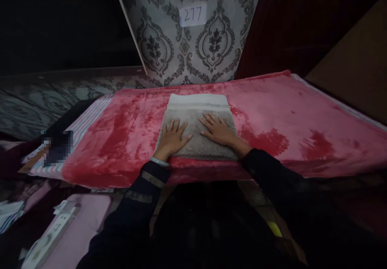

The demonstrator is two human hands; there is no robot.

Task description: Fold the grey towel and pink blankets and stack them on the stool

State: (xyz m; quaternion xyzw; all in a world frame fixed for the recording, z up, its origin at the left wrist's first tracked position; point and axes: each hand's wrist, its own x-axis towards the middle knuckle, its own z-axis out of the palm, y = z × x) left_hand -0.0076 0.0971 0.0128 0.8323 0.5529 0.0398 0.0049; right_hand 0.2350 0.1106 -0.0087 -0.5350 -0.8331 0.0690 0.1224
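On the red blanket, a grey towel is laid flat, directly beneath both hands. Its left side is covered by the left hand, its right side by the right hand; both are rested palm down, fingers spread, with nothing gripped. Neither is plainly nearer. Its long axis cannot be told, but a pale band is seen left to right along the far end. Broad stretches of blanket are shown left and right, a narrow strip before the wall.
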